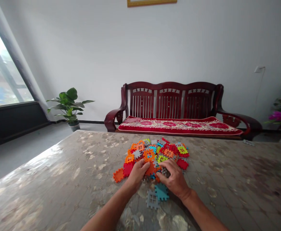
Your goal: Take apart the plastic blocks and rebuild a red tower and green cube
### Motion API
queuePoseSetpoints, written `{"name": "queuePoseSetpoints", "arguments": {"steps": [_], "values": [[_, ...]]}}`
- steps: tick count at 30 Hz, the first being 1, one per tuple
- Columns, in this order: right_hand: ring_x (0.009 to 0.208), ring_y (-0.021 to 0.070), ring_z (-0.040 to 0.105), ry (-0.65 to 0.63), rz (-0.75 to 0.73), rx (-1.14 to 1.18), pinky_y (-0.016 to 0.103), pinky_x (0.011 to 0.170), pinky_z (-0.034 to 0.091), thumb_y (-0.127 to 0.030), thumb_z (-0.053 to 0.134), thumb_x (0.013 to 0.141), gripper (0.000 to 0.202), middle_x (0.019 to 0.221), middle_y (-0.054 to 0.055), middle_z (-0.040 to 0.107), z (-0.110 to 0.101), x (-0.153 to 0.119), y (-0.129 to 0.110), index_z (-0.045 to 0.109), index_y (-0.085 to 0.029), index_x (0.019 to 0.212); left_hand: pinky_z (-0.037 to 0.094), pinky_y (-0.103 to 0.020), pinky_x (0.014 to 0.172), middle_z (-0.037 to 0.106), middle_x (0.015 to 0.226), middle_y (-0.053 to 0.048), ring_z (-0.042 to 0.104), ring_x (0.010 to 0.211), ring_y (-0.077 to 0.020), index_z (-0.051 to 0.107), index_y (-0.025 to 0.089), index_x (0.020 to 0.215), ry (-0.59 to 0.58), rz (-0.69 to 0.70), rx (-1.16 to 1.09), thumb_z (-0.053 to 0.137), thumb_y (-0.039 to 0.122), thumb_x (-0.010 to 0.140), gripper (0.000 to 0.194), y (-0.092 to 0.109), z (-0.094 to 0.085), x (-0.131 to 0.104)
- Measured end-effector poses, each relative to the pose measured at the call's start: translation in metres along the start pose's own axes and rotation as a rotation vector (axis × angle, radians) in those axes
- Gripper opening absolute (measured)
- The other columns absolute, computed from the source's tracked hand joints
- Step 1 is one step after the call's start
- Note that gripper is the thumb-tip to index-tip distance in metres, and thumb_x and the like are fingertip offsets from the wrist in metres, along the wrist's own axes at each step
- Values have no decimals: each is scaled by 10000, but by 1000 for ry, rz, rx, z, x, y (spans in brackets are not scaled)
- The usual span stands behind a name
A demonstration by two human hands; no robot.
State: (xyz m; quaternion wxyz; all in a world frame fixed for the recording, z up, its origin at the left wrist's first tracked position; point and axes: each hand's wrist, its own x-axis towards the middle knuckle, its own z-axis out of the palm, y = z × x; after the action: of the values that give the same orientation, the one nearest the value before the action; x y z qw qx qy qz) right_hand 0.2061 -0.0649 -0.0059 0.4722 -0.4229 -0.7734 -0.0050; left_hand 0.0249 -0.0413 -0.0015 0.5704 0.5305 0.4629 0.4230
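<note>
A heap of colourful toothed plastic tiles lies on the table. My left hand (138,172) is at the heap's near edge, its thumb and fingers against an orange tile (150,169); whether it grips the tile is unclear. To its right, my right hand (174,178) curves its fingers and thumb apart at the near right side of the heap, with a small grey piece (165,172) showing between them. Nearer the camera, a teal tile (162,192) touches a grey window-frame tile (152,199). At the heap's left end sits an orange tile (118,175).
The table (58,179) has a patterned brown cover. A lone grey tile (248,142) lies at its far right edge. Behind stands a dark red wooden bench (170,106) with a red cushion. A potted plant (70,104) is at the left.
</note>
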Motion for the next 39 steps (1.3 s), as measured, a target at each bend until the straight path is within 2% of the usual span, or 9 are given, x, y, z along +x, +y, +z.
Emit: {"name": "queuePoseSetpoints", "arguments": {"steps": [8, 12, 15, 19, 24, 30, 34, 36, 39], "values": [[1118, 270, 575, 65, 136, -219, 456, 976, 430, -453, 523, 939, 348, 1162, 99, 670, -14, 14, 40, 631, -223, 1176, 341, -235, 589, 520, 678, 27, 469, 652, -128, 519, 189, 731, 12, 230, 436, 533, 409, 831, 243, -18, -11, 2], [1156, 244, 589, -102, 126, -17, 407, 1000, 438, -446, 499, 951, 409, 1233, 86, 666, -10, 13, 22, 571, -233, 1292, 324, -233, 602, 551, 705, 29, 462, 668, -123, 531, 190, 748, -26, 309, 567, 493, 324, 869, 185, -22, -7, -2], [1046, 214, 659, -215, 215, 138, 337, 904, 499, -363, 518, 939, 320, 1142, 53, 719, 0, 11, 3, 625, -254, 1220, 320, -232, 590, 566, 682, 28, 469, 651, -122, 551, 185, 737, -50, 328, 618, 512, 311, 863, 182, -20, -5, -5], [891, 203, 703, -160, 393, 216, 295, 789, 531, -304, 524, 897, 234, 972, 36, 761, 12, 9, -4, 703, -241, 1034, 385, -225, 642, 665, 779, 6, 543, 702, -135, 664, 182, 900, -71, 349, 611, 531, 278, 840, 176, -9, -10, -8], [970, 252, 693, 59, 522, 138, 363, 854, 535, -386, 518, 872, 337, 1047, 101, 748, 9, 13, 20, 695, -194, 1085, 403, -230, 584, 635, 655, 27, 559, 605, -142, 709, 202, 1039, 113, 314, 677, 492, 346, 866, 313, 4, -35, -4], [1219, 282, 552, 111, 368, -94, 450, 1026, 441, -242, 551, 818, 440, 1285, 143, 624, -4, 17, 42, 599, -173, 1249, 490, -335, 865, 705, 1059, -44, 659, 928, -203, 696, 256, 1113, 410, 414, 754, 488, 341, 881, 323, 4, -72, 10], [1068, 238, 601, -132, 310, -105, 382, 945, 458, -207, 600, 819, 250, 1094, 72, 686, -13, 20, 14, 688, -232, 1052, 488, -381, 907, 680, 1105, -63, 640, 997, -223, 690, 244, 1075, 478, 458, 805, 490, 369, 899, 294, 4, -81, 7], [971, 215, 615, -363, 297, -53, 333, 854, 464, -272, 675, 797, 155, 985, 35, 695, -17, 22, -4, 711, -251, 946, 499, -355, 862, 686, 1073, -53, 650, 940, -204, 689, 249, 1043, 412, 450, 826, 485, 383, 915, 276, 6, -78, 3], [989, 232, 590, -685, 199, -11, 324, 828, 445, -449, 815, 648, 395, 999, 17, 679, -19, 18, -25, 714, -281, 991, 469, -360, 907, 697, 1063, -37, 627, 1016, -220, 688, 272, 1051, 224, 492, 962, 570, 395, 878, 244, 8, -67, -6]]}}
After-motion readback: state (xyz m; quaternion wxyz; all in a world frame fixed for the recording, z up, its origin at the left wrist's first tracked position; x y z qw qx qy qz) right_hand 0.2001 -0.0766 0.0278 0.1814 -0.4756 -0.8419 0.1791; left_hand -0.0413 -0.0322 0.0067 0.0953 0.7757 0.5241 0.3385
